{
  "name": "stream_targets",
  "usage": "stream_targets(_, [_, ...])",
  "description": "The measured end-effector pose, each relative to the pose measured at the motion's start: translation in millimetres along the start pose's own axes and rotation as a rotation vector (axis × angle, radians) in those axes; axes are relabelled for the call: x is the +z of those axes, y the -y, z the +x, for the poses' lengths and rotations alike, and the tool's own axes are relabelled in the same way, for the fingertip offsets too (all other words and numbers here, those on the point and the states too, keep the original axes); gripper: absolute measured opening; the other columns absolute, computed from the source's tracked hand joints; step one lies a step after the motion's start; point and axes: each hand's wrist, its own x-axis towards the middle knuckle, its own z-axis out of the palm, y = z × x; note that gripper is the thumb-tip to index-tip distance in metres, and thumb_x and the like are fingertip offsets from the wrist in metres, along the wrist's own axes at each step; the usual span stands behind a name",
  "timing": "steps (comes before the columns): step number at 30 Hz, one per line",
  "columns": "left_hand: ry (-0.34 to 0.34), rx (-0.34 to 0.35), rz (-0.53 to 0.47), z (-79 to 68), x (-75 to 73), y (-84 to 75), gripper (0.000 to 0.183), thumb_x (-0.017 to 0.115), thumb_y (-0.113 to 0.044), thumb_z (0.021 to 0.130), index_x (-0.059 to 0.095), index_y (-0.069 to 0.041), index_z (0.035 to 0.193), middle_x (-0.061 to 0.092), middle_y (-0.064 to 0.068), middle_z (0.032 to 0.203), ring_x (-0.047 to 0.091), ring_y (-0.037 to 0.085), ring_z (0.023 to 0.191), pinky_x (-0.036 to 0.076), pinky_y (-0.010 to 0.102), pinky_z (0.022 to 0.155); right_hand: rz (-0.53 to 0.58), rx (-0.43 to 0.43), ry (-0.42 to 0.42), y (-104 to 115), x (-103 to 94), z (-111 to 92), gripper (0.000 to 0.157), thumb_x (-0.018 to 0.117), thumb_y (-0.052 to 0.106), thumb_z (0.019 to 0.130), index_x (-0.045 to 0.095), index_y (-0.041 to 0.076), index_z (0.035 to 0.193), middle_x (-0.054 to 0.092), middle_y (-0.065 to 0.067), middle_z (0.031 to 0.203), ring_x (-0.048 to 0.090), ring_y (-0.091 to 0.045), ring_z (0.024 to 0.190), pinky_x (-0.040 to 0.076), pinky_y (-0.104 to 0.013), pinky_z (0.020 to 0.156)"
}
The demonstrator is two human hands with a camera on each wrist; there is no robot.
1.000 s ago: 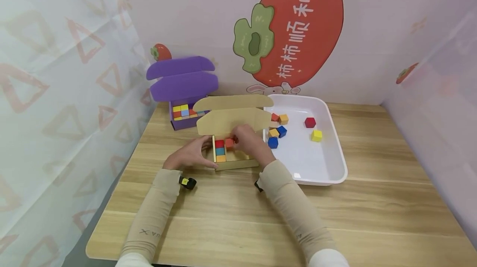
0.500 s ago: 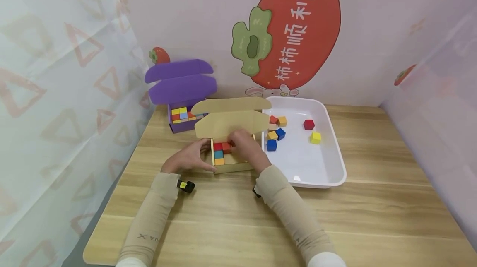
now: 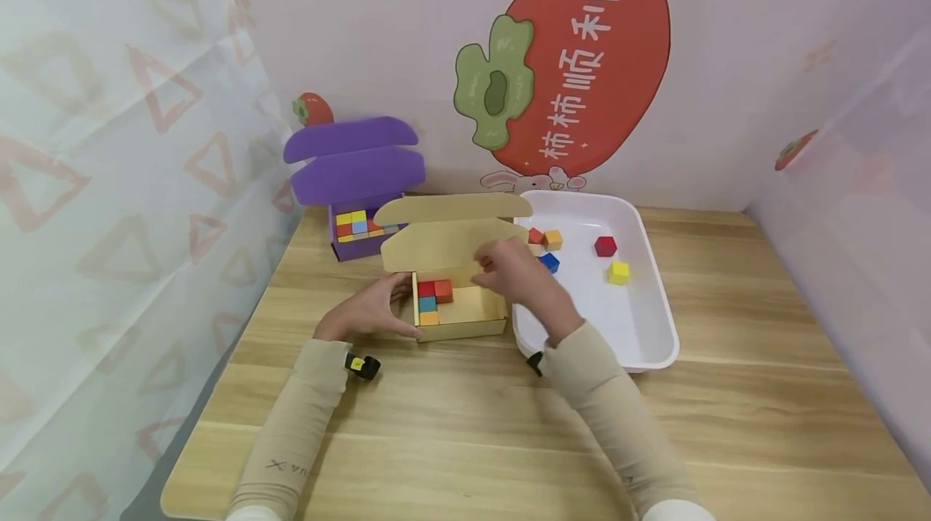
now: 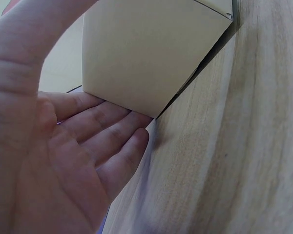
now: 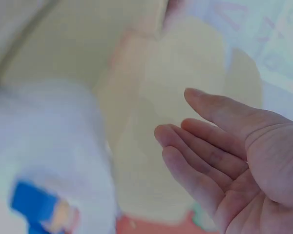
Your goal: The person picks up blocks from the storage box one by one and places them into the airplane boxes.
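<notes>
A tan cardboard box [image 3: 462, 332] stands on the table with its lid raised. In its left part sit a red block [image 3: 426, 288], a blue block [image 3: 427, 304], an orange block [image 3: 429, 318] and an orange-red block [image 3: 444, 291]. My left hand [image 3: 369, 311] holds the box's left end, thumb at the front corner and fingertips against the far corner; the left wrist view shows those fingers [image 4: 110, 131] touching the box. Above the box's right end, my right hand [image 3: 520, 272] is raised, its fingers loosely bent and nothing between them in the right wrist view.
A white tray [image 3: 658, 319] right of the box holds several loose blocks, among them a yellow block [image 3: 619, 272] and a dark red block [image 3: 605, 246]. Behind on the left, an open purple box [image 3: 360, 248] holds several blocks. A printed curtain [image 3: 698, 141] backs the table.
The orange-red block now rests beside the red one, let go by my right hand. That hand has lifted and moved right, towards the tray. My left hand keeps its place on the box.
</notes>
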Motion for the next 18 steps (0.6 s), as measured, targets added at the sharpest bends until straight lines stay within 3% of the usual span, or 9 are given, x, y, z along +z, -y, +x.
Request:
stream_targets(5, [0.003,0.007,-0.009,2.6,0.6,-2.5,0.116,0.099,-0.040,0.072,0.035,-0.006,0.162,0.047,0.011,0.163,0.040,0.036,0.155,0.030,0.057,0.131,0.005,0.049,-0.078,-27.9,-45.4,-14.4,0.029,0.081,0.011,0.093,0.077,-0.004,0.117,0.079,-0.020,0.111,0.076,-0.033,0.102,0.065,-0.046,0.093])
stream_targets(10, [0.005,0.025,-0.010,4.8,2.4,-3.9,0.112,0.099,-0.039,0.073,0.037,-0.008,0.161,0.049,0.010,0.162,0.042,0.034,0.154,0.031,0.056,0.131,-0.020,0.218,-0.160,-67.6,-79.9,-25.9,0.030,0.077,0.013,0.097,0.075,-0.004,0.122,0.076,-0.023,0.117,0.074,-0.039,0.107,0.065,-0.052,0.094])
stream_targets(14, [-0.001,0.016,-0.008,4.0,3.6,-4.4,0.113,0.099,-0.039,0.073,0.037,-0.008,0.161,0.048,0.009,0.162,0.041,0.034,0.155,0.031,0.055,0.131,-0.029,0.388,-0.203,-100.5,-95.0,-32.1,0.036,0.074,0.015,0.099,0.071,-0.006,0.128,0.071,-0.027,0.125,0.070,-0.043,0.108,0.064,-0.053,0.095])
stream_targets(18, [-0.019,-0.019,-0.011,-2.0,3.3,-3.2,0.117,0.100,-0.041,0.071,0.035,-0.008,0.163,0.046,0.009,0.164,0.039,0.035,0.156,0.031,0.056,0.131,0.017,0.547,-0.185,-125.8,-95.8,-30.0,0.041,0.076,0.016,0.098,0.067,-0.007,0.132,0.067,-0.028,0.128,0.069,-0.043,0.106,0.065,-0.051,0.095])
